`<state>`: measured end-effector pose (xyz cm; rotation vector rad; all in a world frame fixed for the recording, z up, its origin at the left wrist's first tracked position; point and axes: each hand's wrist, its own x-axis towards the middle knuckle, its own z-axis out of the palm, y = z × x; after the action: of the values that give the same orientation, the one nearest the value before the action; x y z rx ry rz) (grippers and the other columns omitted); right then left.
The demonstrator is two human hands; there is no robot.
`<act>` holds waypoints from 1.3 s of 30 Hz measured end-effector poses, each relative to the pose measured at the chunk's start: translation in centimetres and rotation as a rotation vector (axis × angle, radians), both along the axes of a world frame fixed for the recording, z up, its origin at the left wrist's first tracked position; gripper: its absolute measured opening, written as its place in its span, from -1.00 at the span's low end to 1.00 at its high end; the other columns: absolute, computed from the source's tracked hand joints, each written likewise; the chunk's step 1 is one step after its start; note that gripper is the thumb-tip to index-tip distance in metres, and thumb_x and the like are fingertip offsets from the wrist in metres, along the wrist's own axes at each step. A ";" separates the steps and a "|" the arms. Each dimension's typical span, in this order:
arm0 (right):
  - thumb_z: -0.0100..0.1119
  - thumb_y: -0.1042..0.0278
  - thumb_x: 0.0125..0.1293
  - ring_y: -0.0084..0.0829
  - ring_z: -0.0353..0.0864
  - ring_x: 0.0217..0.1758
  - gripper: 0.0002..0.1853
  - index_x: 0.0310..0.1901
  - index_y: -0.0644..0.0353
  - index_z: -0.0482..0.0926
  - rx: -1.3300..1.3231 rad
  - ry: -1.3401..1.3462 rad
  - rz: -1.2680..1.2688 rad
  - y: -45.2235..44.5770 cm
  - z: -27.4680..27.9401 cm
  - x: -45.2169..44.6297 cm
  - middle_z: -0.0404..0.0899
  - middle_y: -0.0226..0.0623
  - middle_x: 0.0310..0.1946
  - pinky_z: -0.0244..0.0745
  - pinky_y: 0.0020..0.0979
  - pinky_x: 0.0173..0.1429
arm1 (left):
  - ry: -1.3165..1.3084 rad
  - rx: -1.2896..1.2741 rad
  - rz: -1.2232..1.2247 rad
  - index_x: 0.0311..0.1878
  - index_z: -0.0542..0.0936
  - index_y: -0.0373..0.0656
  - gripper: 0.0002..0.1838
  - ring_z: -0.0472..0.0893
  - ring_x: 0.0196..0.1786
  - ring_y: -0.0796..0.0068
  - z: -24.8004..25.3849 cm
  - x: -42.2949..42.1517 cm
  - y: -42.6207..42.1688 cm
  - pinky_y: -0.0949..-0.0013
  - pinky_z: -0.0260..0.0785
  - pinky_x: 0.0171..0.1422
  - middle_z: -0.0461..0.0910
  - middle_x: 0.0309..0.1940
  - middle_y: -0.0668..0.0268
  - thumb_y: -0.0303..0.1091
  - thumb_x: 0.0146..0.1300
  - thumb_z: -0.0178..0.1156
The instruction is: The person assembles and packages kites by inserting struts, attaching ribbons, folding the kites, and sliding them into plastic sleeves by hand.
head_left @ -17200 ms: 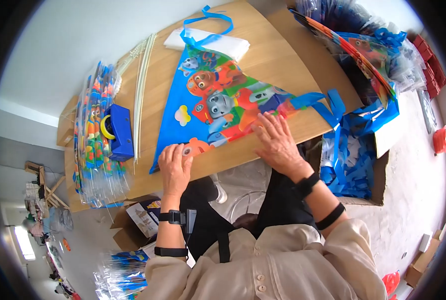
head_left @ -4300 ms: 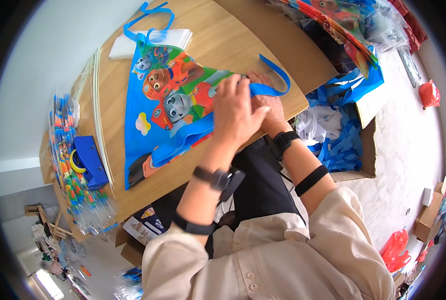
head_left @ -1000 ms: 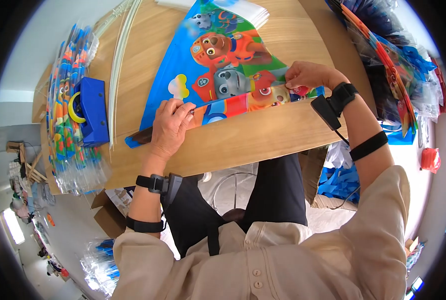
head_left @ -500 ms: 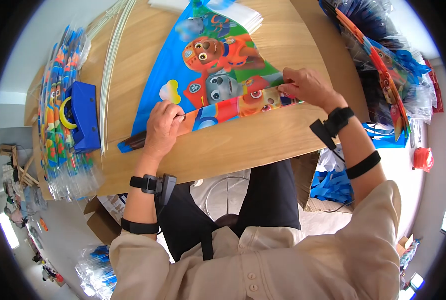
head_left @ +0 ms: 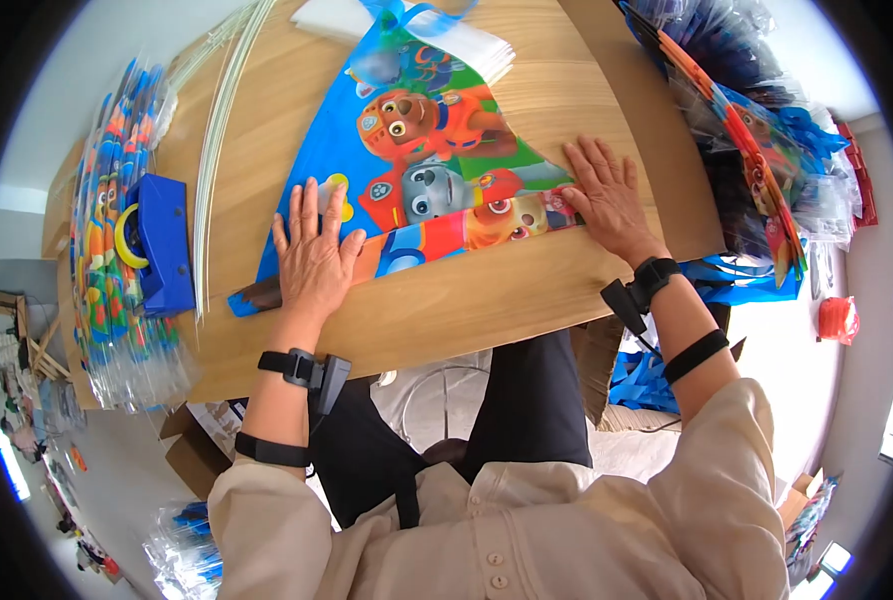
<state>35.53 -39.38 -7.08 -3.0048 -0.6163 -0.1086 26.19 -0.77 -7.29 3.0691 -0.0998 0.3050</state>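
Observation:
A printed kite sheet (head_left: 421,115) with cartoon dogs on blue and green lies on the table, its narrow end pointing away from me. Along its near side, a strip (head_left: 456,232) is folded over and shows more of the print. My left hand (head_left: 313,255) rests flat on the left part of this fold, fingers spread. On the right, my right hand (head_left: 611,200) presses near the sheet's right corner, fingers stretched out and thumb on the fold's end. Neither hand grips anything. Blue ribbon (head_left: 446,18) curls at the far tip.
Thin white rods (head_left: 216,140) lie left of the sheet. Beside them stand a blue tape dispenser (head_left: 169,245) with yellow tape and a stack of bagged prints (head_left: 106,230). White sheets (head_left: 476,50) lie at the back. More bagged prints (head_left: 756,130) are piled at the right.
Both hands were pinching the folded edge. Now they have let go and lie flat with fingers spread on the fold and its right end. The view has shifted slightly.

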 end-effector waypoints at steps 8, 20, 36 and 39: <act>0.32 0.07 0.09 -0.13 -0.07 0.58 -0.19 0.41 -0.11 0.24 0.205 -0.151 0.317 9.0 3.4 -6.8 0.01 -0.15 0.50 -0.32 0.14 0.55 | 0.017 -0.010 0.012 0.50 0.14 0.10 -0.33 -0.05 0.56 0.06 0.4 -0.2 -0.4 -0.23 -0.22 0.52 -0.01 0.53 0.11 0.09 0.40 -0.05; 0.20 -0.11 0.19 -0.08 -0.05 0.56 -0.28 0.38 -0.14 0.29 0.220 0.049 0.260 16.4 1.7 -12.5 0.04 -0.12 0.49 -0.27 0.07 0.56 | -0.379 -0.253 0.357 -0.04 0.54 -0.22 -0.60 0.51 0.03 -0.03 2.7 1.1 8.2 0.04 0.38 0.09 0.55 -0.14 0.03 -0.30 0.07 0.38; 0.14 -0.16 0.21 -0.10 -0.06 0.57 -0.28 0.39 -0.18 0.27 0.197 0.062 0.242 16.3 1.6 -12.5 0.04 -0.12 0.49 -0.31 0.08 0.57 | 0.089 -0.239 0.720 -0.21 0.58 -0.33 -0.80 0.64 -0.04 -0.08 3.8 1.2 14.2 0.02 0.51 -0.01 0.64 -0.17 -0.15 -0.37 0.25 0.13; 0.14 -0.14 0.22 -0.13 -0.09 0.57 -0.29 0.39 -0.16 0.27 0.213 0.071 0.241 16.3 2.1 -12.7 0.03 -0.14 0.49 -0.33 0.07 0.57 | 0.196 -0.013 0.527 -0.21 0.58 -0.34 -0.81 0.65 -0.11 -0.08 4.8 1.3 14.3 0.04 0.53 -0.04 0.65 -0.24 -0.12 -0.42 0.25 0.06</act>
<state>22.82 -23.10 -4.98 -2.6953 -0.8912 -0.0496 27.53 13.50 -2.53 3.0359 0.7206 0.0194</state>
